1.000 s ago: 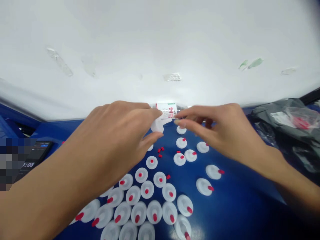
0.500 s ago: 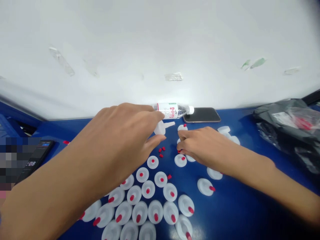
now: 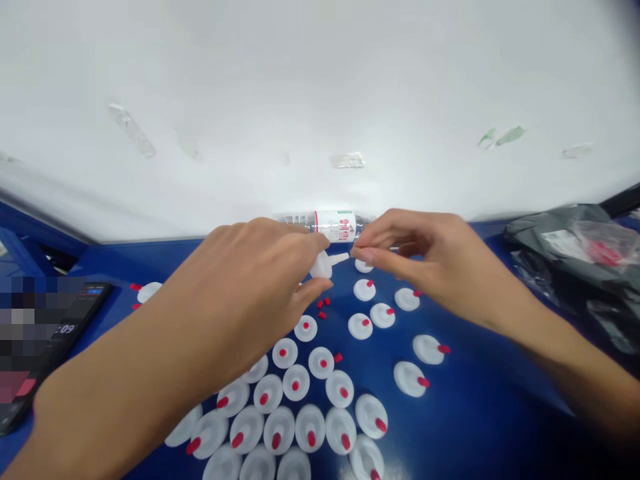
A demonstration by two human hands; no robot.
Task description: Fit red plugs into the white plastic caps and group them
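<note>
Left hand point(image 3: 250, 280) grip pinches white nozzle cap point(image 3: 325, 263); right hand point(image 3: 425, 257) grip pinched shut at its tip, contents hidden.

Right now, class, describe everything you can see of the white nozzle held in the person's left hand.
The white nozzle looks like smooth plastic: a round flared base tapering to a slim spout with no red tip. It lies sideways above the blue table, spout pointing right. The left hand pinches its base; the right hand fingertips meet the spout's end.

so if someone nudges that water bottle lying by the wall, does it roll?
Probably. The water bottle lies on its side on the smooth blue table, round-bodied, so it would likely roll toward the white nozzle caps. It looks like clear thin plastic, so likely light and a bit squashy if empty; how full it is I can't tell.
</note>
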